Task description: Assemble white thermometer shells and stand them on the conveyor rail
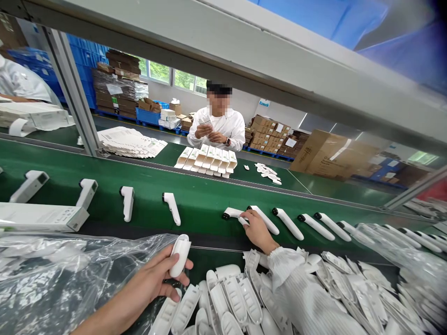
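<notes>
My left hand (157,279) is closed around a white plastic cover (179,255), held upright near the clear plastic bag (63,274). My right hand (256,230) reaches onto the green conveyor belt (202,200) and its fingers rest on a white handheld thermometer (234,214). More white thermometers (289,223) lie in a row along the belt on both sides. A heap of white plastic covers (226,298) lies below my hands.
A person in a white coat (218,128) works across the belt behind rows of white boxes (207,160). A long white box (42,217) lies at the left. Paper stacks (131,142), cardboard cartons (324,153) and a metal frame post (75,93) stand beyond.
</notes>
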The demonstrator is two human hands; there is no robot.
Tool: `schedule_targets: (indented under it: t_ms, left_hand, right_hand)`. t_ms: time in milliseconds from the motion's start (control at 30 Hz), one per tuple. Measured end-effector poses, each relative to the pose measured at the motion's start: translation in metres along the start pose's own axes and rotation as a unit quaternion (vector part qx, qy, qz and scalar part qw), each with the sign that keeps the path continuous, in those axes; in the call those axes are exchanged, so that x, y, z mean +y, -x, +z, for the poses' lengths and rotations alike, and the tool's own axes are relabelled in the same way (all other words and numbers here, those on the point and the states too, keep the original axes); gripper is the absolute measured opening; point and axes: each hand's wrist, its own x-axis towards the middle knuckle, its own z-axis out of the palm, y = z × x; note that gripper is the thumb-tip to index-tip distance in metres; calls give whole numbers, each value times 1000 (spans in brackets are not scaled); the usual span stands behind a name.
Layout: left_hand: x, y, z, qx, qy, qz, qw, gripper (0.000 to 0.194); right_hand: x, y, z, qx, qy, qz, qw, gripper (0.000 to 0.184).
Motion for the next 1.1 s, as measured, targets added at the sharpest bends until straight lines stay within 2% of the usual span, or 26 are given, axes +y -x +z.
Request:
schedule_targets:
  t_ms: [233, 367, 533, 667, 800, 967, 1033, 1100]
  left_hand:
    - [4, 0, 0, 15, -12, -7, 1000, 62]
    - [5, -1, -3, -4, 35, -13, 999, 59]
    - [0, -4, -5, 18, 104, -6, 994, 73]
    - [0, -6, -4, 16, 102, -6, 995, 68]
    - [2, -7, -1, 21, 43, 7, 999, 58]
    - [4, -6, 7, 19, -21, 26, 999, 54]
    - [5, -5, 10, 18, -17, 31, 999, 51]
    - [5, -5, 12, 4, 2, 32, 999, 47]
  right_hand:
    - [30, -9, -30, -67, 74, 5, 995, 47]
    - [44, -6, -38, -90, 135, -33, 986, 41]
    - [56, 2, -37, -98, 86, -91, 987, 39]
    - [48, 5, -26, -93, 97, -80, 988, 40]
    - [43, 3, -15, -57, 132, -60, 988, 38]
    - [44, 6, -23, -51, 146, -43, 987, 39]
    - [27, 11, -30, -20, 117, -65, 991, 39]
    - [-7, 20, -37, -26, 22, -136, 990, 42]
